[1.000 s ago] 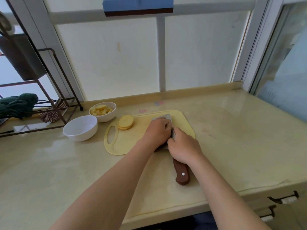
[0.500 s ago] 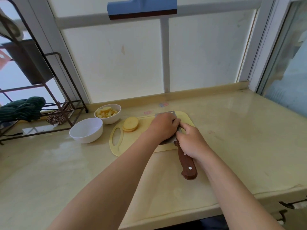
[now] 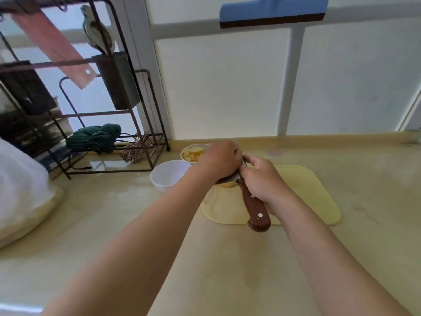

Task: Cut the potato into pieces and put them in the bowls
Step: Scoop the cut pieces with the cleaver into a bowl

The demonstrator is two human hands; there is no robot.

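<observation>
Right hand [image 3: 262, 179] grips the knife [image 3: 256, 208] at its handle. Left hand [image 3: 219, 160] curls over the blade [image 3: 244, 163], its hold hidden. Potato [image 3: 228, 184] peeks out just under it on the board [image 3: 307, 192].

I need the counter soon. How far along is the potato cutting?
Done: the far bowl already holds potato pieces. In hand: the right hand grips the knife, while the left hand covers its blade by the cutting board; a bit of potato shows beneath. Left: the near white bowl looks empty, and whatever the hand covers is not yet in a bowl.
</observation>
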